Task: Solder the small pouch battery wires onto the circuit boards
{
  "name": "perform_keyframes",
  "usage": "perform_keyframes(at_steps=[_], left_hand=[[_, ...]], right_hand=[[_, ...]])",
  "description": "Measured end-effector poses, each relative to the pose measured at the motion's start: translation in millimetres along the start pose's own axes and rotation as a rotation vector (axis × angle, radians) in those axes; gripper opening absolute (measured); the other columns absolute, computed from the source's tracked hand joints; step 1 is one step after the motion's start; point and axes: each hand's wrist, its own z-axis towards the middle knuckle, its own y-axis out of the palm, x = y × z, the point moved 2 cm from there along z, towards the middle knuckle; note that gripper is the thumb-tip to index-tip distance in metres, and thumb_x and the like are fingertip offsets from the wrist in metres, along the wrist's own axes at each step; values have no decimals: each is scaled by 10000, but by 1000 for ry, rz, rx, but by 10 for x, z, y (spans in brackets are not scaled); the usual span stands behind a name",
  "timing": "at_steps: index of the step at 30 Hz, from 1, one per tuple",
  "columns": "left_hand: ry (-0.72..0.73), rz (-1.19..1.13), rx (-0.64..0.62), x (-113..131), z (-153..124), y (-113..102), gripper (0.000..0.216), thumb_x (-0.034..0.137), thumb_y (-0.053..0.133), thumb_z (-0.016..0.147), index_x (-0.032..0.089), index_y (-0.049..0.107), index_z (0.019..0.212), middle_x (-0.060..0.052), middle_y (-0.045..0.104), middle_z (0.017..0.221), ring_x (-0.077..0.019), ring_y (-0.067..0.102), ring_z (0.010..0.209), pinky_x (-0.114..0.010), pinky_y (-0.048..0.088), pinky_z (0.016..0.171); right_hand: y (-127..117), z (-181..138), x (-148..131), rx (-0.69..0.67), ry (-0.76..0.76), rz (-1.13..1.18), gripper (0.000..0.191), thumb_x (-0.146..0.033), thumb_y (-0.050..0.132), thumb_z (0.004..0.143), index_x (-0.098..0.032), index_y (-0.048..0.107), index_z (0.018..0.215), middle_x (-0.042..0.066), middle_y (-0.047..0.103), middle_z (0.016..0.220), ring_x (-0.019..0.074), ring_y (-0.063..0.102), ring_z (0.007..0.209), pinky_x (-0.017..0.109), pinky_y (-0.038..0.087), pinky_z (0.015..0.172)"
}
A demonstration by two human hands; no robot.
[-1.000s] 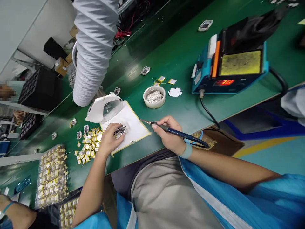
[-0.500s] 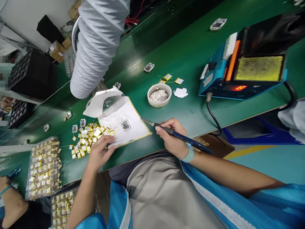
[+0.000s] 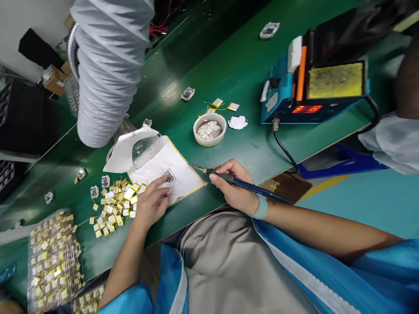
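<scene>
My left hand (image 3: 150, 204) pinches fine tweezers (image 3: 166, 196) low on a white paper sheet with a yellow edge (image 3: 183, 174). Its fingertips reach a small silver metal-framed part (image 3: 169, 176) lying on the sheet. My right hand (image 3: 234, 185) grips a blue-handled soldering iron (image 3: 248, 185), whose thin tip (image 3: 196, 167) rests just off the sheet's right corner, apart from the silver part. A loose pile of small yellow-edged flat cells (image 3: 114, 205) lies just left of my left hand.
A blue soldering station (image 3: 314, 109) with a yellow sponge stands at the right, beside a bowl of solder scraps (image 3: 209, 130). A white ducting hose (image 3: 108, 74) hangs over the green bench. A bag of cells (image 3: 54, 261) lies lower left. A person's white sleeve (image 3: 389, 144) enters at right.
My left hand has moved up the sheet from below the silver part, and its fingertips now reach the part. The soldering iron stays nearly still. The whole view has shifted slightly.
</scene>
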Motion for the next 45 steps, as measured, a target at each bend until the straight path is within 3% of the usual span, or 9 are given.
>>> perform_keyframes(at_steps=[4,7,9,11,14,18,20,26,45], left_hand=[[168,4,-80,-19,85,132,205,86,683,981,206,758,1129,-137,791,1410,-202,843,1115,-276,688,866],[183,54,-38,-58,34,100,230,73,695,971,198,766,1151,-149,792,1369,-187,837,1060,-254,669,812],[116,77,67,-119,-19,38,256,53,708,957,199,777,1155,-105,809,1166,-150,807,919,-231,635,750],[47,94,174,-200,-77,-5,291,39,727,945,207,792,1173,-48,772,986,-124,752,810,-220,601,713],[-36,99,257,-316,-140,4,318,52,738,947,211,811,1214,-33,750,918,-124,718,771,-228,566,673],[-117,103,333,-387,-134,56,255,99,787,942,208,836,1167,-21,720,853,-118,670,703,-237,527,627],[-103,91,333,-392,-113,73,251,99,806,932,212,837,1154,-16,717,854,-114,673,708,-229,516,623],[-1,147,198,-414,-148,95,302,103,789,950,215,799,1231,-33,765,944,-126,728,772,-234,542,672],[21,185,186,-466,-135,123,363,91,818,921,212,773,1261,-22,742,933,-132,702,762,-241,526,682]], right_hand=[[-116,80,-131,129,-184,-81,195,-414,775,1024,-264,654,1048,10,742,912,174,709,747,323,561,689],[-195,202,-135,270,-442,-103,170,-338,769,1020,-301,640,1125,26,736,954,215,731,795,386,592,744],[-204,266,-58,302,-517,-171,174,-322,774,1012,-336,644,1127,29,726,942,242,722,810,418,599,752],[-177,284,32,303,-447,-255,151,-337,777,1017,-353,662,1113,24,722,948,238,693,787,415,584,729],[-73,209,11,243,-335,-226,149,-350,783,1022,-327,672,1118,9,727,959,205,655,729,385,547,701],[265,147,-297,-136,-166,-154,201,-310,855,968,-273,678,1055,-3,765,899,180,703,729,326,539,676],[470,170,-413,-240,-121,-152,230,-272,882,931,-258,658,981,-26,752,834,149,676,678,297,515,646],[817,234,-290,-166,-170,-168,249,-214,813,907,-262,571,872,-54,689,746,136,629,639,346,548,769],[807,228,-150,-186,-287,-166,253,-160,774,893,-273,548,882,-51,643,732,164,655,658,419,573,847]])
